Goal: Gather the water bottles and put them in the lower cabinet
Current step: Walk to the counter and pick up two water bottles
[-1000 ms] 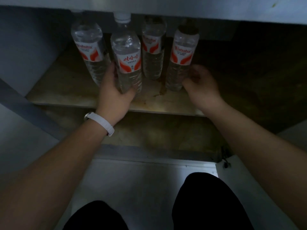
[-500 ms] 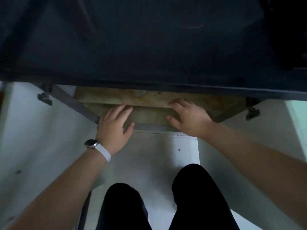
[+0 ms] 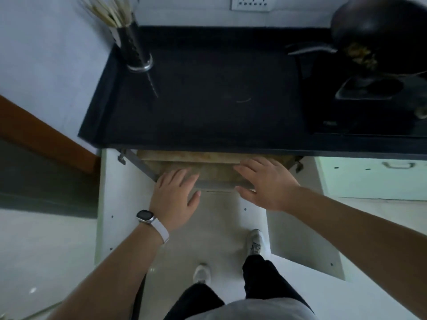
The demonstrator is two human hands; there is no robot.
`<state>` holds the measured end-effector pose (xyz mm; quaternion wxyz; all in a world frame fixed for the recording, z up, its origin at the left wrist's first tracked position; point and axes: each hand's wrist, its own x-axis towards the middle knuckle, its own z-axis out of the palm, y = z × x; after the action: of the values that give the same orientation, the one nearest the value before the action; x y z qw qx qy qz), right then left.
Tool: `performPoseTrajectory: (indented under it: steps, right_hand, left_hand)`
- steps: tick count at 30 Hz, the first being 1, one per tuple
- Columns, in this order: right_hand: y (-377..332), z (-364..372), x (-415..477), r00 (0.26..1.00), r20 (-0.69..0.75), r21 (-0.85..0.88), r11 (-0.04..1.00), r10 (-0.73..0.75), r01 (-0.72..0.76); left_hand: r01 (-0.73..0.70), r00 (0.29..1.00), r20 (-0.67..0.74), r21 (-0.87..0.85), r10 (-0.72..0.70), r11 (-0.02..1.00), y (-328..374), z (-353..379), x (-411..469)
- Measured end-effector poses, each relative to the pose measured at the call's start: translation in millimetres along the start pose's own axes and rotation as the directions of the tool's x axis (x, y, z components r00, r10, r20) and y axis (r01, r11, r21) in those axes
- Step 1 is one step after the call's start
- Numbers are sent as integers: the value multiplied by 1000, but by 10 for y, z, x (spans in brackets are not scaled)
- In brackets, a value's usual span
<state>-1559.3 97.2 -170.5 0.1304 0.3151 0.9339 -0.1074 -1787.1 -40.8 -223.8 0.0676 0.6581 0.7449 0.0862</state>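
Worktop [image 3: 208,93]: dark, lies beyond both hands. It carries a wok [image 3: 379,31] far to the right of the right hand and a chopstick holder [image 3: 136,49] up-left of the left hand. No water bottles on it in view.

Lower cabinet [image 3: 217,175]: open, mouth at the fingertips. Only the front strip of brown shelf shows; the rest is hidden under the worktop edge. No water bottles visible, so I cannot confirm they are inside.

Left door [image 3: 122,215] stands outboard of the left hand, right door [image 3: 300,239] below-right of the right hand; both swung wide.

Left hand [image 3: 174,199] and right hand [image 3: 265,183]: flat, fingers spread, holding nothing, over the cabinet's front edge; contact unclear.

Judgement: stowing looks finished or paused. Next move: check for stray bottles, then each hand reaches outward to its door.
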Motion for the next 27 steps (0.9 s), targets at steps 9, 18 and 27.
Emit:
performPoseTrajectory:
  steps: [9, 18, 27]
  right_hand:
    - [-539, -592, -937, 964, -195, -41, 981, 179, -190]
    - [-735, -750, -1862, 815, -445, -22, 906, 370, -424]
    - [-261, -662, -2673, 717, -526, 38, 855, 458, -518]
  left_hand:
    - [-246, 957, -168, -28, 238, 969, 232, -742, -115]
    - [-523, 807, -258, 106, 532, 846, 789, -1138, -137]
    - [-652, 694, -260, 169, 671, 739, 1854, -1252, -105]
